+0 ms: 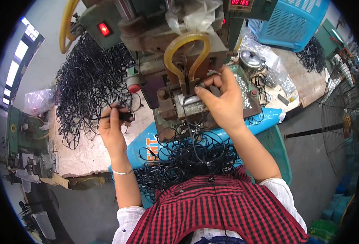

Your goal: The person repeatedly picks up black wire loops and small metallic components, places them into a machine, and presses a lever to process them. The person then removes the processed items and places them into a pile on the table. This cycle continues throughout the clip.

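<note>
My left hand is closed on a thin black cord at the edge of a large heap of black cords on the table. At the press, my right hand has its thumb and fingers drawn together beside the metal tooling under a yellow tube loop. What those fingers hold, if anything, is too small to tell. A single black cord runs from the tooling down toward my lap. More black cords lie there in a tangle over a blue plastic sheet.
A red button juts from the press's left side. Right of it stand a round metal tin and a blue plastic basket. Small silvery bits lie by the tooling. A large fan stands at the far right.
</note>
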{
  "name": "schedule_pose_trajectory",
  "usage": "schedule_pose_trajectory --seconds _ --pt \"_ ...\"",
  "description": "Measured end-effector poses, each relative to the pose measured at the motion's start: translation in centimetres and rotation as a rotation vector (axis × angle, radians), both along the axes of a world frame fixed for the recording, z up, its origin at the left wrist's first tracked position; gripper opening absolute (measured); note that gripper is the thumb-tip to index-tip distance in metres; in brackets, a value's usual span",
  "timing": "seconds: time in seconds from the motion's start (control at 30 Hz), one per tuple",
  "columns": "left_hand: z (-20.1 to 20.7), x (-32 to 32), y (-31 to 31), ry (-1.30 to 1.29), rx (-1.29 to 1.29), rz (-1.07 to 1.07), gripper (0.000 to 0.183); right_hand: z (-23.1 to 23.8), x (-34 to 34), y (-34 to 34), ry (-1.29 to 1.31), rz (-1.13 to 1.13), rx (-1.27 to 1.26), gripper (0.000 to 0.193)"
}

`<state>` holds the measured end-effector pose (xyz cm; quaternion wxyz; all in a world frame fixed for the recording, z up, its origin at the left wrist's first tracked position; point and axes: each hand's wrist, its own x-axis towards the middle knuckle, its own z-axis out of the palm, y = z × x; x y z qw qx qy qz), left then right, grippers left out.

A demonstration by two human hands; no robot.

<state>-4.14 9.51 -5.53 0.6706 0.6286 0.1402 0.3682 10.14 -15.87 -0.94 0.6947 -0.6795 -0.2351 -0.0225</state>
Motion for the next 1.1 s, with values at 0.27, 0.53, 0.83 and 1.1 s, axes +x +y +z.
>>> schedule_pose_trajectory --seconds 0.27,0.53,0.83,1.1 --pt "11.0 3.8 -6.2 -0.307 0.545 -0.014 0.016 1.2 -0.4 0.4 -0.152 0.008 -0.064 0.068" --pt "11.7 4.5 -6.3 -0.311 0.428 -0.022 0.02 0.1 -0.5 0.7 -0.157 0.049 0.033 0.066" --pt "11.3 3.1 -7.0 -0.311 0.45 0.017 0.021 1.4 -1.2 1.0 0.101 0.134 0.043 0.062" --pt "10.8 4.3 -6.8 -0.248 0.578 -0.038 0.01 -6.1 4.3 -7.4 -0.563 -0.532 -1.069 0.02"
